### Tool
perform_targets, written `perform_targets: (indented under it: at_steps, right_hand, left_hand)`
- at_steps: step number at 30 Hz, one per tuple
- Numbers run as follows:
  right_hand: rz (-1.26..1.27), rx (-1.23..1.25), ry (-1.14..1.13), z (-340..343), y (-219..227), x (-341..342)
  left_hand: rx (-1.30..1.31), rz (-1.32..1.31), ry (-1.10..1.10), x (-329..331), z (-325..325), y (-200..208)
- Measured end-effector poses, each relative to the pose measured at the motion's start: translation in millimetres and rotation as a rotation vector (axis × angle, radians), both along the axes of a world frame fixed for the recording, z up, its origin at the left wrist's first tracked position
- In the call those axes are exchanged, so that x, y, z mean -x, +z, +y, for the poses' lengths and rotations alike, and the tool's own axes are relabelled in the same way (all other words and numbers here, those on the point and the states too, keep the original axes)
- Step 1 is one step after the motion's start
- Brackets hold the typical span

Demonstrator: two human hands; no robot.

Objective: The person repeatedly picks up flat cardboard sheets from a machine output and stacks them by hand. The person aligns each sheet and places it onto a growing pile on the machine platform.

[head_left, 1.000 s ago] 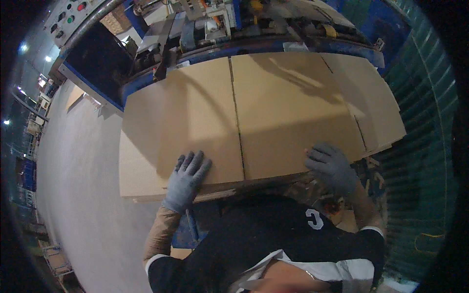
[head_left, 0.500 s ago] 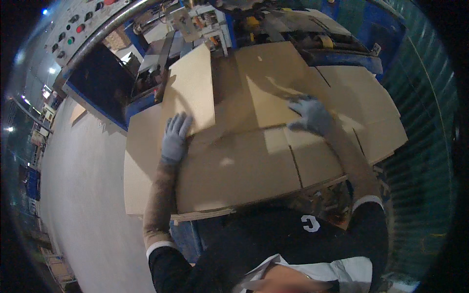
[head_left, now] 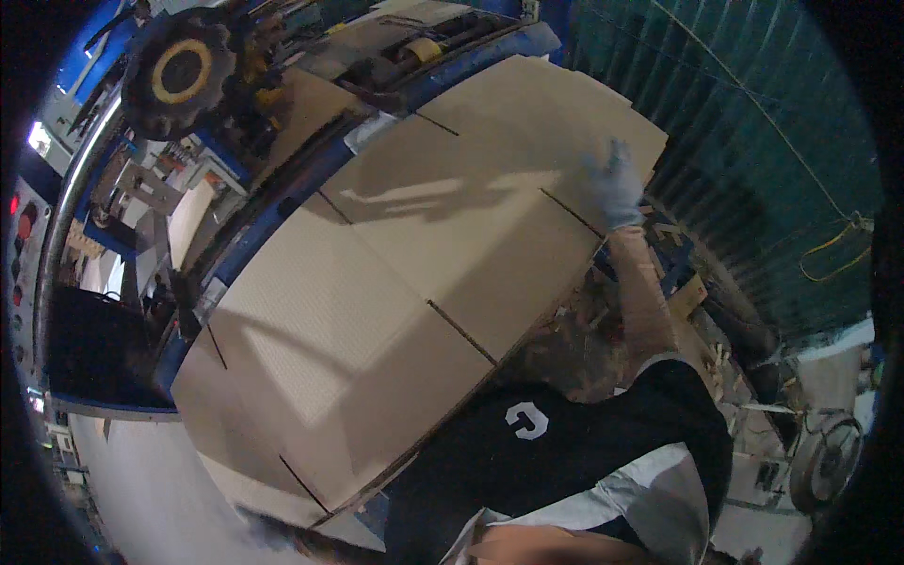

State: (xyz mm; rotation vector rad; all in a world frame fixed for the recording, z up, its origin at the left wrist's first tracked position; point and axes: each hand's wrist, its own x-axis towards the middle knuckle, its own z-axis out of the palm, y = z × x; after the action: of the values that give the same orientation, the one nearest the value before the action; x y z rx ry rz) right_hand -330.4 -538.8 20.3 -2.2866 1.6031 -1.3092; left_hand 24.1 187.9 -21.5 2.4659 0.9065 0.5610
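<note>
A large slotted cardboard sheet (head_left: 377,254) lies flat in front of me, on top of other sheets whose edges show along the near side. Over its far right end is my right hand (head_left: 617,188) in a grey glove, blurred, with fingers stretched out and nothing seen in them. Whether it touches the board I cannot make out. My left hand (head_left: 268,529) is dark and smeared by motion, low beside the sheet's near left corner; its fingers cannot be read.
Beyond the sheet stands a blue-framed machine (head_left: 273,212) with a black handwheel (head_left: 179,73) and cardboard pieces inside. A green corrugated wall (head_left: 744,141) rises at the right. Scraps (head_left: 574,339) lie below the near edge, and a round fan-like thing (head_left: 829,461) stands lower right.
My view has swung right. Both hands have come off the loose cardboard pieces, which now sit within the machine. The left hand has dropped to the near left corner; the right is at the far right end.
</note>
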Motion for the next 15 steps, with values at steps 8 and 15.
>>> perform_targets:
  at_steps: [8,15]
  right_hand:
    - [-0.186,-0.067,-0.071,-101.9,-60.7,90.7]
    - [-0.844,-0.598,0.067,-219.9,-75.8,135.7]
  left_hand:
    - [0.171,-0.204,-0.218,10.7,94.1,-129.2]
    - [0.523,-0.132,-0.061,52.9,35.6,-43.9]
